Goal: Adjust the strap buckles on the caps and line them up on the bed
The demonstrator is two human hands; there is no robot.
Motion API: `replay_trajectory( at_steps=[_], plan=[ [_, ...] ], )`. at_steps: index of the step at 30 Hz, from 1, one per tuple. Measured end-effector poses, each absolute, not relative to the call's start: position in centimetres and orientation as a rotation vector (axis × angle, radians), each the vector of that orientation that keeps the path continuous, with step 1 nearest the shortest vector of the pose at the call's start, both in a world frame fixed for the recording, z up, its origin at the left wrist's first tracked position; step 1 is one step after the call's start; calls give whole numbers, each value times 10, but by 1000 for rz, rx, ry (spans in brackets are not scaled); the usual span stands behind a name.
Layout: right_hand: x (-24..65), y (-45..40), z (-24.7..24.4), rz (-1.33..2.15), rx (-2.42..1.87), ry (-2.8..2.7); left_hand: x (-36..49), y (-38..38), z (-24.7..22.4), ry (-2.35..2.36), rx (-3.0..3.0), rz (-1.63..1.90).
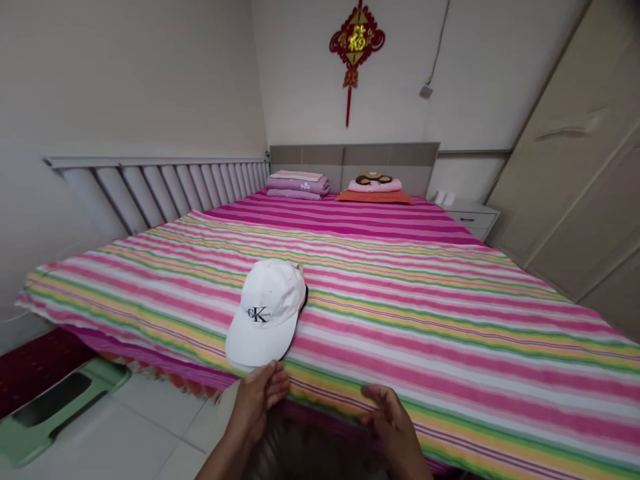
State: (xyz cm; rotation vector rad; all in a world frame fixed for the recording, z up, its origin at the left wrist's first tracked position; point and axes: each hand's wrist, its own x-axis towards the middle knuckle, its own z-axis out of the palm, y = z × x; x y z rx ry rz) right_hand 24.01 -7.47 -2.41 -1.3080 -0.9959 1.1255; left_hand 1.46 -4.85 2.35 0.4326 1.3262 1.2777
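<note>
Left hand (257, 403) by white cap (265, 312) brim, right hand (393, 420) nearby, fingers (375, 400) apart, empty

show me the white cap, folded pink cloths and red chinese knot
White cap (258, 315): head view, on its logo
Folded pink cloths (297, 185): head view, middle of the stack
Red Chinese knot (357, 39): head view, gold centre

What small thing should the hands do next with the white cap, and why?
Probably the left hand should take the brim of the white cap. Its fingers are right at the brim's edge, while the right hand is farther away, open over the striped bedspread.
</note>
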Motion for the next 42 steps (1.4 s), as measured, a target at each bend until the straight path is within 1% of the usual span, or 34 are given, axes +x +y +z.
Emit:
replay_trajectory(
  at_steps=[5, 16, 27, 37, 42],
  plan=[
    [235, -77, -32, 1214, -1348, -944, 5, -48, 20, 1357, 249, 1296],
    [229, -81, -36, 1442, -1322, -1035, 2, -50, 19, 1373, 216, 1462],
    [229, -83, -51, 1531, -1272, -1057, -7, -46, 19, 1450, 151, 1573],
    [227, -81, -67, 1557, -1251, -1080, -10, -46, 27, 1396, 106, 1681],
    [228, -82, -69, 1588, -1262, -1107, -14, -39, 46, 1218, 68, 1753]
  ],
)
